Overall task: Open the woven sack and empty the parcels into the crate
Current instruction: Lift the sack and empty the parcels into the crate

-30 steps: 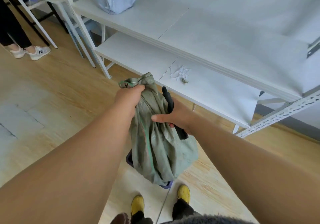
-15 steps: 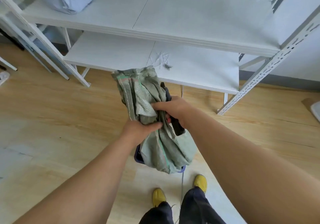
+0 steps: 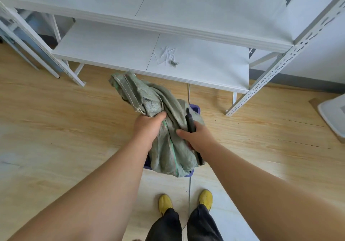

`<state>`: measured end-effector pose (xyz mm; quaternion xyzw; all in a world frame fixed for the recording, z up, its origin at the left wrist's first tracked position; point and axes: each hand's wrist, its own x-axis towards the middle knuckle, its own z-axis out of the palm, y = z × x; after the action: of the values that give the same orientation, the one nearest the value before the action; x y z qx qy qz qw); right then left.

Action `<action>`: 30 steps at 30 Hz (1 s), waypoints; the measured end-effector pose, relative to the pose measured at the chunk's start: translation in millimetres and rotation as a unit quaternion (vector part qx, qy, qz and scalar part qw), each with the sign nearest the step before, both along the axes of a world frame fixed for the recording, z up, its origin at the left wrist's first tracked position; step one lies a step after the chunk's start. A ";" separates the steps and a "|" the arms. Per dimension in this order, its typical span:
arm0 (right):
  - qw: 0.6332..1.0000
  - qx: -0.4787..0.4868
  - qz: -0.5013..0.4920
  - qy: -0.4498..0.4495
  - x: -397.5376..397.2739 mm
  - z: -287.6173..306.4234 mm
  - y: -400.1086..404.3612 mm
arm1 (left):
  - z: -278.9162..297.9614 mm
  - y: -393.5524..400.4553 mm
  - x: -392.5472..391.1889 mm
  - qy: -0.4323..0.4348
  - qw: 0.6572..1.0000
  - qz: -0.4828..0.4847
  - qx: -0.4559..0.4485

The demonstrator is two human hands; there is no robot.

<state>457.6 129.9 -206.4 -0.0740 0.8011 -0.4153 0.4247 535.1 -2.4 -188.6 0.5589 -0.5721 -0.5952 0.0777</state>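
Green woven sack point(image 3: 168, 143) gripped between both hands, over blue crate point(image 3: 195, 108)

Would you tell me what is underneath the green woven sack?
A blue crate sits under the woven sack, only its rim showing at the far and near edges. The sack covers its inside, so any parcels there cannot be seen.
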 end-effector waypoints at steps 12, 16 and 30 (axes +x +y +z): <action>0.979 -0.132 -0.075 -0.137 20.8 9.7 -30.2 | 26.8 -17.0 -9.1 -0.095 0.965 -0.042 -0.242; 0.997 -0.070 -0.032 -0.031 14.5 6.8 -21.6 | 27.6 -27.0 -9.2 -0.096 0.987 -0.001 -0.126; 0.984 -0.052 -0.159 -0.061 -3.4 -10.2 -24.4 | 32.8 -11.6 -45.5 0.211 0.947 -0.036 0.238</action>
<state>454.2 105.5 -216.7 0.0577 0.7526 -0.5225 0.3965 489.6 -14.1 -155.8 0.4018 -0.4041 -0.8208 0.0394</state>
